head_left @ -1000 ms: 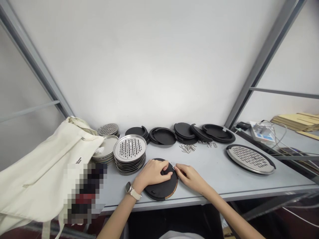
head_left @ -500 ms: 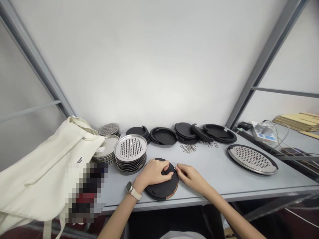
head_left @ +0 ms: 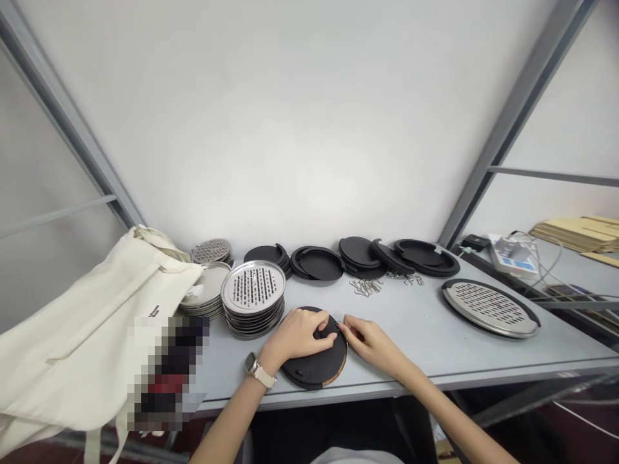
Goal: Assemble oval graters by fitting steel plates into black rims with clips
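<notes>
Near the table's front edge lies a round black disc (head_left: 309, 367) with a copper-brown strip along its lower right rim. My left hand (head_left: 302, 335), wearing a watch at the wrist, presses down on the disc with curled fingers and grips it. At the disc's right edge, my right hand (head_left: 365, 340) pinches a small metal hook, mostly covered by the fingertips. Loose wire hooks (head_left: 367, 287) lie in a small heap farther back. A stack of round metal grater plates (head_left: 254, 288) stands left of the disc.
Black round trays (head_left: 319, 264) line the wall. An oval perforated metal plate in a black holder (head_left: 491, 308) lies at right. A cream bag (head_left: 97, 322) leans at left, beside plain metal plates (head_left: 207, 283). Wooden sheets (head_left: 580, 233) and cables sit far right.
My right fingertips have shifted very slightly at the disc's edge, and less of the shiny metal shows there. My left hand and the disc stay in place.
</notes>
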Motion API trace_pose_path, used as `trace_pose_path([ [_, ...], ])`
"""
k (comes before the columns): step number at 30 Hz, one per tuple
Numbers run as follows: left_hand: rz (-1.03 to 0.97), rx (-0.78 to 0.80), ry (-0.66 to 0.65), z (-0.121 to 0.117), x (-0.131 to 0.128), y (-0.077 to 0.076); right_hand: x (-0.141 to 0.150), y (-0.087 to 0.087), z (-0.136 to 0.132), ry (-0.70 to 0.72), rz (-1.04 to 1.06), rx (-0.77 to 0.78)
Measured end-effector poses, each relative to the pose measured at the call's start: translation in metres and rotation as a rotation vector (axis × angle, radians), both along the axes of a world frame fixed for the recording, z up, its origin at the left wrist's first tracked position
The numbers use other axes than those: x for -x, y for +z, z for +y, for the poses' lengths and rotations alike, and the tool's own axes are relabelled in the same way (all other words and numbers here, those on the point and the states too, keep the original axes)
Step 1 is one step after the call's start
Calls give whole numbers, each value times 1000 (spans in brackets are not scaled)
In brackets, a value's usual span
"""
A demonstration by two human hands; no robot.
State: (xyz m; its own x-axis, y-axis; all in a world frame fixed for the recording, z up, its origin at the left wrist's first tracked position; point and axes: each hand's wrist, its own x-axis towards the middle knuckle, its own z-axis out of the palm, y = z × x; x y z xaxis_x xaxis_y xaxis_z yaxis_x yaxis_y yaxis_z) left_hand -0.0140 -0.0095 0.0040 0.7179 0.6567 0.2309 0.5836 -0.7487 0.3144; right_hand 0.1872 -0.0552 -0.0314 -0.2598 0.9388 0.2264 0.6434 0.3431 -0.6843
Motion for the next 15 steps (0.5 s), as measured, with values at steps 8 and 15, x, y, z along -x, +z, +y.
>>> trace_pose_path([
  [8,-7,-7,-7,-1,1,0,0,3,-2,26,83,40],
  [15,-2,-9,0,0,0,0,0,3,-3,26,121,32],
])
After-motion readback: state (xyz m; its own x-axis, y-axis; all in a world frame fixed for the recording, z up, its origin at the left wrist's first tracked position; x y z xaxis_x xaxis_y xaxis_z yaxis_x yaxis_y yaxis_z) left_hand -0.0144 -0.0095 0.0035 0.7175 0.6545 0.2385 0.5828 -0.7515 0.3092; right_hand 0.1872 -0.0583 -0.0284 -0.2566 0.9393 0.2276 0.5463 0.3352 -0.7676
